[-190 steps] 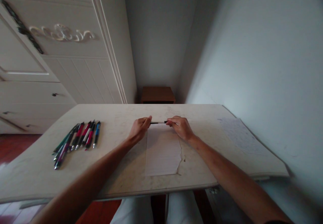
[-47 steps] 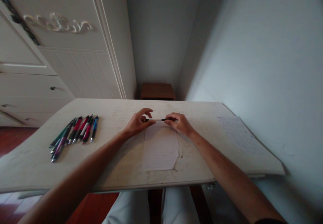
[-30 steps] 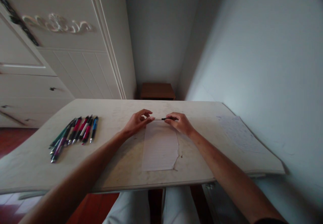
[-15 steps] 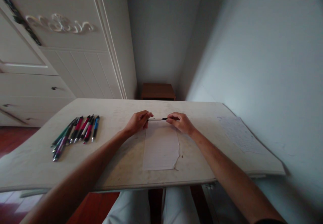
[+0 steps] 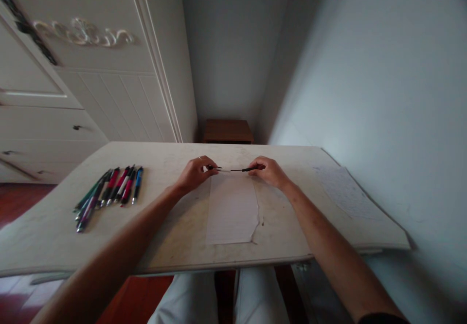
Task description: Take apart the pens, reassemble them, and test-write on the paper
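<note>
Above the far end of a lined sheet of paper (image 5: pixel 232 212), my two hands face each other with parts of a pen. My left hand (image 5: pixel 197 172) is closed in a pinch on a pen barrel (image 5: pixel 224 170), whose pale end and dark clip point to the right. Between the fingers of my right hand (image 5: pixel 267 170) is a black pen piece (image 5: pixel 249 169); a thin dark rod, like a refill, sticks out of it to the left. A narrow gap parts the rod from the barrel. The fingers hide the rest of both parts.
Several pens (image 5: pixel 120 185) in red, blue, green and purple lie in a group on the left of the white table (image 5: pixel 175 253). A written sheet (image 5: pixel 345 192) lies at the right. Beyond the table stand a brown wooden piece of furniture (image 5: pixel 228 130) and a white cabinet (image 5: pixel 120 105).
My right hand has drawn slightly to the right, and more of the thin rod shows from the black piece. More of the pale barrel end shows at my left hand.
</note>
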{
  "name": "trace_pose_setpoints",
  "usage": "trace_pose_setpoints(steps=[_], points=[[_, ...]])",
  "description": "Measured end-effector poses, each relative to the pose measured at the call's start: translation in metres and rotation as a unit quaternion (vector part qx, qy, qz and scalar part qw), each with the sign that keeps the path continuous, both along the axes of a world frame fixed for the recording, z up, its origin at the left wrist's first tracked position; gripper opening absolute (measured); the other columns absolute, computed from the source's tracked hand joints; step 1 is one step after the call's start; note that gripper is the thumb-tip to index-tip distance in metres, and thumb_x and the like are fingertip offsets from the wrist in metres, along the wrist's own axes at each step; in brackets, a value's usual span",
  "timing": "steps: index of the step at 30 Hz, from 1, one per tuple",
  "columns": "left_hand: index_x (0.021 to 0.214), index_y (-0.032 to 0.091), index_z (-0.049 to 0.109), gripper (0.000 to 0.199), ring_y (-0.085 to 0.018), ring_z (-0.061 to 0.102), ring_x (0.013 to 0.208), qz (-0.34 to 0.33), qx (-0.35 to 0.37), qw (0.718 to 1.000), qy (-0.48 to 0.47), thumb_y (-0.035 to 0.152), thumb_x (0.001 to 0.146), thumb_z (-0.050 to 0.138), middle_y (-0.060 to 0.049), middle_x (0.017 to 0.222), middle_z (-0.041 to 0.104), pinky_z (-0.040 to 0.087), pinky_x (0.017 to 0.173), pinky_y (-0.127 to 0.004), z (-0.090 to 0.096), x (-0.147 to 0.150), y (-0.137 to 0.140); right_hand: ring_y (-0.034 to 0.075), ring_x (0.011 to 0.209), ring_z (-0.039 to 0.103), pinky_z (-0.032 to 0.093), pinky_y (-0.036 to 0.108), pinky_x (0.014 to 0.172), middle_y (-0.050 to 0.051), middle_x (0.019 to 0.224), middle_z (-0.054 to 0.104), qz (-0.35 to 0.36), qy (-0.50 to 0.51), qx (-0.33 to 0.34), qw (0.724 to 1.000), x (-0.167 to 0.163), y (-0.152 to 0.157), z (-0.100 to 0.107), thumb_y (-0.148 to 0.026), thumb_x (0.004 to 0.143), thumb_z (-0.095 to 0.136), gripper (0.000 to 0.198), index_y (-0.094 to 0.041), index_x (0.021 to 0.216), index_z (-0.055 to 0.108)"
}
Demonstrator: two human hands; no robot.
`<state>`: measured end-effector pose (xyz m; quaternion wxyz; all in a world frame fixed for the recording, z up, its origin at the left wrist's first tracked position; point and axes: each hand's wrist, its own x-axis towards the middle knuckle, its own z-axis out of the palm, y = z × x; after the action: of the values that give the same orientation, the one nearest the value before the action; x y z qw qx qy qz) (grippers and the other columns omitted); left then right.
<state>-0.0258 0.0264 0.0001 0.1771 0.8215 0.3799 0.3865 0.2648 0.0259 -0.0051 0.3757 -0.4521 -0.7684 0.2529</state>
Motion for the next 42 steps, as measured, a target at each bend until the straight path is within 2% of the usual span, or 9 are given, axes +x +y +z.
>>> trace_pose_setpoints(steps=[9, 14, 23, 29, 34, 42], points=[[0.088, 0.019, 0.070, 0.015, -0.018, 0.062, 0.084, -0.015, 0.052, 0.997, 0.053, 0.031, 0.087, 0.062, -0.007, 0.092, 0.068, 0.051, 0.072, -0.029, -0.002, -0.009, 0.004, 0.014, 0.071, 0.057, 0.044, 0.026, 0.066, 0.001, 0.076, 0.062, -0.001, -0.077, 0.061, 0.995, 0.008, -0.001, 0.003, -0.014, 0.073, 0.074, 0.006, -0.019, 0.076, 0.072], [0.088, 0.019, 0.070, 0.012, -0.018, 0.063, 0.085, -0.025, 0.064, 0.997, 0.043, 0.028, 0.088, 0.062, -0.007, 0.092, 0.069, 0.051, 0.075, -0.031, -0.002, -0.010, 0.006, 0.015, 0.071, 0.058, 0.046, 0.027, 0.067, 0.002, 0.078, 0.063, -0.008, -0.062, 0.064, 0.996, 0.008, -0.001, 0.006, -0.014, 0.073, 0.074, 0.007, -0.019, 0.078, 0.072], [0.087, 0.017, 0.069, 0.019, -0.017, 0.061, 0.076, -0.006, 0.059, 0.998, 0.003, 0.034, 0.088, 0.060, -0.007, 0.088, 0.070, 0.050, 0.066, -0.028, 0.006, -0.004, 0.001, 0.017, 0.076, 0.060, 0.047, 0.029, 0.068, 0.004, 0.084, 0.066, -0.009, 0.010, 0.058, 0.998, 0.011, 0.001, 0.008, -0.022, 0.076, 0.072, 0.009, -0.021, 0.085, 0.074], [0.088, 0.017, 0.069, 0.021, -0.014, 0.058, 0.065, 0.034, 0.014, 0.999, -0.012, 0.036, 0.088, 0.058, -0.005, 0.083, 0.071, 0.047, 0.065, -0.027, 0.003, 0.004, -0.004, 0.017, 0.074, 0.060, 0.046, 0.029, 0.068, 0.005, 0.084, 0.067, -0.008, -0.014, 0.053, 0.998, 0.010, -0.001, 0.010, -0.021, 0.076, 0.073, 0.009, -0.020, 0.085, 0.075], [0.089, 0.018, 0.069, 0.020, -0.013, 0.056, 0.062, 0.023, -0.052, 0.998, 0.028, 0.034, 0.086, 0.057, -0.002, 0.084, 0.072, 0.044, 0.062, -0.025, -0.001, 0.009, -0.008, 0.017, 0.075, 0.061, 0.047, 0.029, 0.069, 0.005, 0.085, 0.068, -0.008, -0.030, 0.049, 0.998, 0.006, -0.004, 0.011, -0.023, 0.077, 0.072, 0.010, -0.020, 0.086, 0.075], [0.090, 0.017, 0.061, 0.026, -0.015, 0.059, 0.068, 0.045, -0.081, 0.996, -0.011, 0.041, 0.091, 0.050, -0.003, 0.080, 0.069, 0.045, 0.063, -0.026, -0.001, 0.017, -0.015, 0.016, 0.073, 0.061, 0.048, 0.028, 0.070, 0.006, 0.085, 0.070, -0.009, -0.042, 0.052, 0.998, -0.012, -0.010, 0.003, -0.024, 0.081, 0.068, 0.015, -0.019, 0.093, 0.075]])
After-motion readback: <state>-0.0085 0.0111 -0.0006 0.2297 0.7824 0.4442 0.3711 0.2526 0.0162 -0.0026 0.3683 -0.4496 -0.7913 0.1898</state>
